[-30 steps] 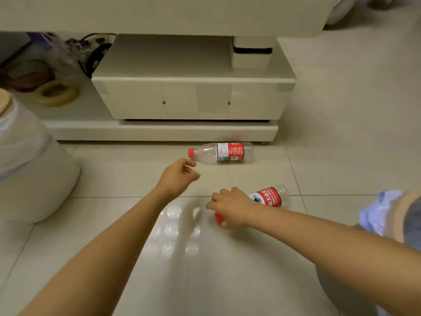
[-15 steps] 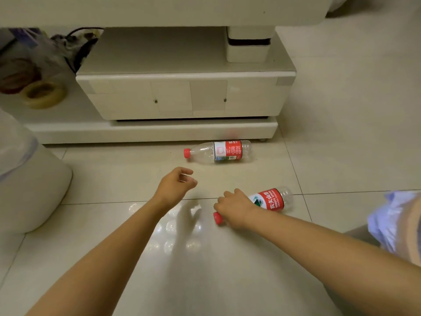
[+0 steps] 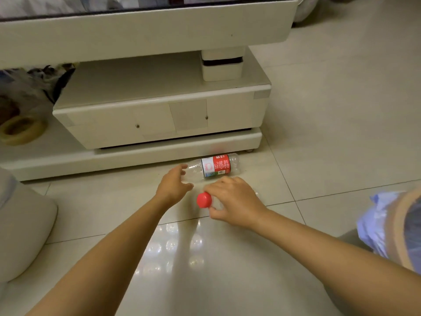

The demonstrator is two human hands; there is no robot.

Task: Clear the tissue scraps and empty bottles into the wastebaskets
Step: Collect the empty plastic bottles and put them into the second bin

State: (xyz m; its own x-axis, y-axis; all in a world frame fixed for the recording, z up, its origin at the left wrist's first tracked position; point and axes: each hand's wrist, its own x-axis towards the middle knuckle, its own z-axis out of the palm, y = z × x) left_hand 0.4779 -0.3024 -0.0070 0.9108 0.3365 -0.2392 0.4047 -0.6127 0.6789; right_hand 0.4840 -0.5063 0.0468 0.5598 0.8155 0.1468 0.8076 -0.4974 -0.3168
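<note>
Right hand [image 3: 234, 201] fingers are clamping a red-capped bottle [image 3: 204, 200] off the tile floor [image 3: 319, 133], cap facing the camera. Left hand [image 3: 174, 184] fingers are spreading apart around the neck end of a second bottle [image 3: 216, 166], which is lying on its side by the cabinet base [image 3: 159, 153]. Lined wastebasket [image 3: 391, 226] is sitting at right.
</note>
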